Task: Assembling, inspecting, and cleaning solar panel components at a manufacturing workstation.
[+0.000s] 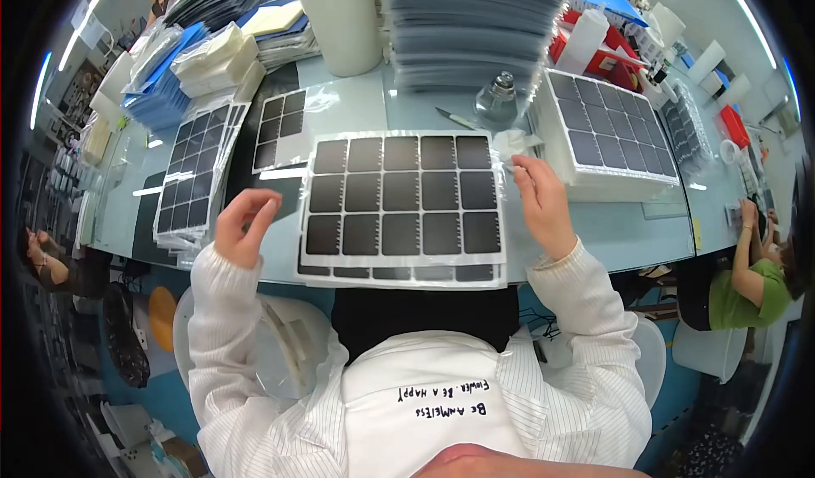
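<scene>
Pale tabletop [594, 232] bears a 15-square sheet [401, 193] between left hand [243, 228] and right hand [545, 206], each grip's closure unclear.

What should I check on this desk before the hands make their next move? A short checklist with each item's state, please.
1. Left hand clear of the top sheet: ok, there is a gap between them.
2. Right hand clear of the top sheet: cannot tell; its fingertips are close to the right edge.
3. Top sheet lined up with the sheet underneath: not ok, the lower one's dark squares show along the near edge.
4. Pointed tool off the sheets in front of the person: ok, it lies beyond them.
5. Glass bottle upright: ok.
</scene>
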The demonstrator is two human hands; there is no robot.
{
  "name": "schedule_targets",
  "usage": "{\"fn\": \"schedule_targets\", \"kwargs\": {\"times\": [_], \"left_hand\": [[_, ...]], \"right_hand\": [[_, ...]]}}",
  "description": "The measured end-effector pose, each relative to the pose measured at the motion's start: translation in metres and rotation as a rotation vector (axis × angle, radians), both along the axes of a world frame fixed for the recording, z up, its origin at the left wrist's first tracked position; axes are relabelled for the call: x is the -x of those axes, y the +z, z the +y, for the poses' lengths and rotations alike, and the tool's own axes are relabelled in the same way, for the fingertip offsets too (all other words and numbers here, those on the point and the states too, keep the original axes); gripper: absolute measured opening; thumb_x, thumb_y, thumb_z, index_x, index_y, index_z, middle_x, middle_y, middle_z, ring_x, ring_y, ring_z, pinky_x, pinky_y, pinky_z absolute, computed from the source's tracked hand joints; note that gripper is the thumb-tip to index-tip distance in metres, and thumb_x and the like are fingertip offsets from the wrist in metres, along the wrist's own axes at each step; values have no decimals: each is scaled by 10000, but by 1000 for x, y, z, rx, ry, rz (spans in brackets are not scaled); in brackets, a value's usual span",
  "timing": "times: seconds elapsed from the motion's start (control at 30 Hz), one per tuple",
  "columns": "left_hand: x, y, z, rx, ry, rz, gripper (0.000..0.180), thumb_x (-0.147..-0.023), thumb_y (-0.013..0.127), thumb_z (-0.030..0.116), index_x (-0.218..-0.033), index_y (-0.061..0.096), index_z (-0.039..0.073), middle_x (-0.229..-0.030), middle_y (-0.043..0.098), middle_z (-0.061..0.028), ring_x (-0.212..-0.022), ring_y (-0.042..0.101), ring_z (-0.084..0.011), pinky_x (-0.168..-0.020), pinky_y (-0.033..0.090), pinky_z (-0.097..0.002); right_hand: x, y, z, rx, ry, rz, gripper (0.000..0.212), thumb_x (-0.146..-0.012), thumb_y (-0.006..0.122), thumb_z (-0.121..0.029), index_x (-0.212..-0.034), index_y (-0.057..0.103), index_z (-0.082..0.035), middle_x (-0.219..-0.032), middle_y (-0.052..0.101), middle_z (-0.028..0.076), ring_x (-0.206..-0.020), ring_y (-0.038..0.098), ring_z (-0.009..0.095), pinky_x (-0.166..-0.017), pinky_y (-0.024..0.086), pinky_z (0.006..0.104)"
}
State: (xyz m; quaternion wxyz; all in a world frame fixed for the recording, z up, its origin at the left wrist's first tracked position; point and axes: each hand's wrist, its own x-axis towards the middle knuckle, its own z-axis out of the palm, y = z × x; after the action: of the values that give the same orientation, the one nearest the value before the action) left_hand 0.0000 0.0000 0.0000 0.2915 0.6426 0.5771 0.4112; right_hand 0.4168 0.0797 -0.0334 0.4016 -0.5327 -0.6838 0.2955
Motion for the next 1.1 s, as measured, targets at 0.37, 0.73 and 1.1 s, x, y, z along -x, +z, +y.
{"fn": "schedule_targets", "kwargs": {"times": [0.37,0.73,1.1], "left_hand": [[12,-84,132,105,118,-89,309,-894,569,269,-946,634,-29,-789,639,-73,-806,582,-152,-749,436,-275],[15,-66,115,38,-23,-357,270,-911,537,221,-941,646,-24,-995,612,-64,-991,541,-168,-819,411,-279],[14,-25,89,-48,-356,34,220,-823,572,120,-664,560,-31,-617,476,-71,-601,437,-183,-582,339,-281]], "right_hand": [[21,-35,61,-75,8,54,310,-956,473,-234,-973,630,33,-973,610,53,-894,552,129,-800,417,250],[30,4,51,-13,19,135,261,-925,531,-180,-787,620,22,-808,538,-5,-711,453,73,-638,351,213],[9,40,28,502,365,138,220,-884,566,-142,-741,617,17,-619,563,8,-537,457,48,-452,306,211]]}}
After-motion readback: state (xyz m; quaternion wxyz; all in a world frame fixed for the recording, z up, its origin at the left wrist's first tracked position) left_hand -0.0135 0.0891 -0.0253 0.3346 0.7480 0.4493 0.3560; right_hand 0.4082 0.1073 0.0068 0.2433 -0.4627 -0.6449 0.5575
